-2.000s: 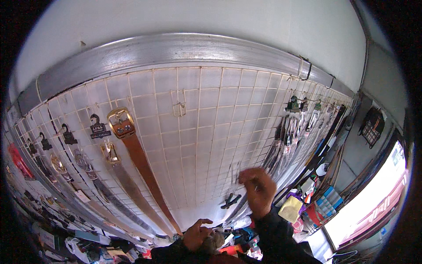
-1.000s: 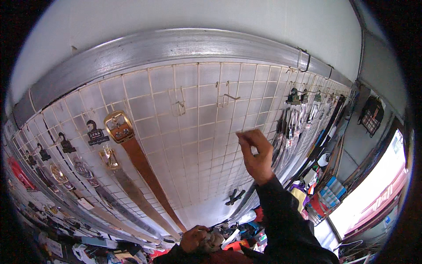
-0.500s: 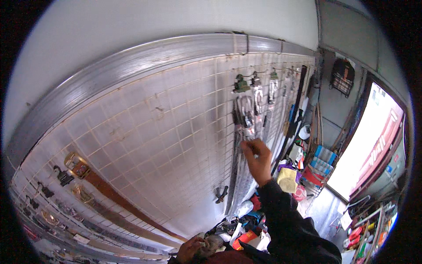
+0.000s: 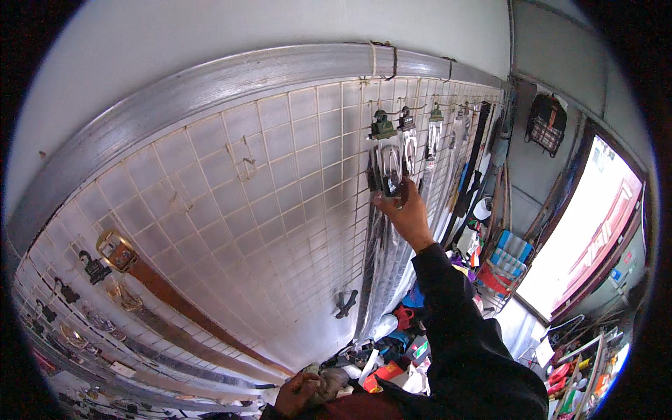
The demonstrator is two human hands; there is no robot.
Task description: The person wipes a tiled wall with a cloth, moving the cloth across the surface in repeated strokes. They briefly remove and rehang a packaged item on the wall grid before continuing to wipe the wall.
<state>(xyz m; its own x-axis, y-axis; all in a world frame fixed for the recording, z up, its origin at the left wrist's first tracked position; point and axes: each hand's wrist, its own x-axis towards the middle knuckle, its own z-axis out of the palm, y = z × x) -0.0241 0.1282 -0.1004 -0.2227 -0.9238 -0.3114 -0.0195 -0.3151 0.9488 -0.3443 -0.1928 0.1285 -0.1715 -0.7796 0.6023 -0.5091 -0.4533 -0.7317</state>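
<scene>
My right hand [image 4: 408, 215] reaches up to a dark belt in a clear plastic sleeve [image 4: 390, 168], its thumb and fingers closed on it just below the silver buckle. A green clip [image 4: 382, 126] holds that belt on a white wire grid panel [image 4: 287, 154]. More buckled belts hang from a dark clip [image 4: 407, 119] and another green clip [image 4: 436, 114] just to the right. Low in the middle, my left hand [image 4: 297, 393] has its fingers curled beside a greyish crumpled thing [image 4: 332, 383]; what it holds, if anything, is hidden.
A brown belt with a gold buckle [image 4: 115, 248] hangs at the left, beside a loose black clip [image 4: 93, 267]. Mixed goods and a red packet [image 4: 385, 374] are piled below. At the right are a folding chair [image 4: 509, 253], a hanging plaid bag [image 4: 547, 124] and a bright doorway [image 4: 581, 231].
My right hand has moved up and forward onto the sleeved belt, from a spot just below and in front of it. The left hand stays low, nearly in place.
</scene>
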